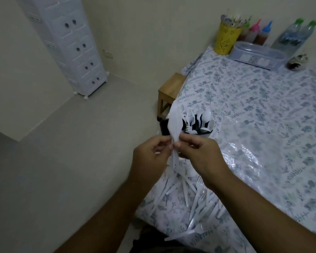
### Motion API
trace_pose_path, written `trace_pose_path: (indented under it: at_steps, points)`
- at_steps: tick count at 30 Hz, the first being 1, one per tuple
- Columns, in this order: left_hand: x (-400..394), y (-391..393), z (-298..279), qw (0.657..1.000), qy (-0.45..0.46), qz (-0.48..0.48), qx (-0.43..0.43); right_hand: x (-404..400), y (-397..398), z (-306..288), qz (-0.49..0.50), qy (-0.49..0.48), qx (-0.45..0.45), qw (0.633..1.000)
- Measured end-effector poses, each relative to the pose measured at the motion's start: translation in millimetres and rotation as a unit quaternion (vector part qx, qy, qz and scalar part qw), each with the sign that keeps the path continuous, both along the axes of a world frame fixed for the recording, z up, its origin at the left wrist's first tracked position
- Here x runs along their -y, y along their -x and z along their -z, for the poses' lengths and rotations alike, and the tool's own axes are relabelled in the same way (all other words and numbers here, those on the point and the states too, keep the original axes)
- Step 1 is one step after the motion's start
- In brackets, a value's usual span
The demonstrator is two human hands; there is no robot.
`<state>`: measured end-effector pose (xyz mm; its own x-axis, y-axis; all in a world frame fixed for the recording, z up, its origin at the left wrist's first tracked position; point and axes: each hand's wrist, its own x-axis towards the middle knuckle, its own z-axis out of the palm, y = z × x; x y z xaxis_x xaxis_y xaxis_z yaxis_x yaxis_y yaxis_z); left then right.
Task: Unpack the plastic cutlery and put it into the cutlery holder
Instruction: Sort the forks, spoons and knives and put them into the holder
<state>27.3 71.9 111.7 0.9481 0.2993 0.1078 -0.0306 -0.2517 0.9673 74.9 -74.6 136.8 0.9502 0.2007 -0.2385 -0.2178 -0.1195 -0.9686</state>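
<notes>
Both hands pinch one wrapped white plastic cutlery piece (174, 125) held upright over the table's left edge. My left hand (150, 157) grips it from the left and my right hand (202, 157) from the right, fingertips nearly touching at the wrapper. Just behind them stands the black cutlery holder (199, 129) with white forks and spoons standing in it. A loose pile of wrapped white cutlery (195, 203) lies on the table below my hands.
The table carries a floral plastic cloth (263, 125). At its far end stand a yellow cup of sticks (225, 38), a clear lidded box (257, 53), sauce bottles (259, 31) and water bottles (292, 37). A wooden stool (169, 92) stands left of the table, a white drawer tower (73, 46) beyond.
</notes>
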Motion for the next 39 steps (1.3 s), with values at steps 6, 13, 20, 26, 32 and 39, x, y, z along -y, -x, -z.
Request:
trace_pose_path:
  at_steps: [6,13,20,26,32,39]
  points:
    - [-38.1,-64.4,-27.5,0.995,-0.027,-0.022,0.09,-36.6,-61.2,-35.1,-0.001,0.009,0.088,0.996]
    - [-42.9,-104.0,-1.2,0.996,-0.017,-0.022,0.088,-50.1,-87.8,-20.3,0.03,0.036,0.083,0.995]
    - [-47.0,-104.9,30.6,0.996,-0.066,0.004,0.06,-47.1,-93.9,5.9,0.022,0.222,0.097,0.97]
    - [-60.3,-90.0,45.8,0.96,-0.242,0.07,0.119,-37.0,-87.1,13.0,-0.07,0.402,0.187,0.894]
    - [-56.8,-57.8,64.8,0.958,-0.262,0.047,0.102,-12.0,-58.5,10.5,-0.02,0.363,0.168,0.916]
    - [-42.7,-33.1,134.4,0.928,-0.328,0.128,-0.121,32.5,1.9,49.7,0.023,0.32,0.063,0.945]
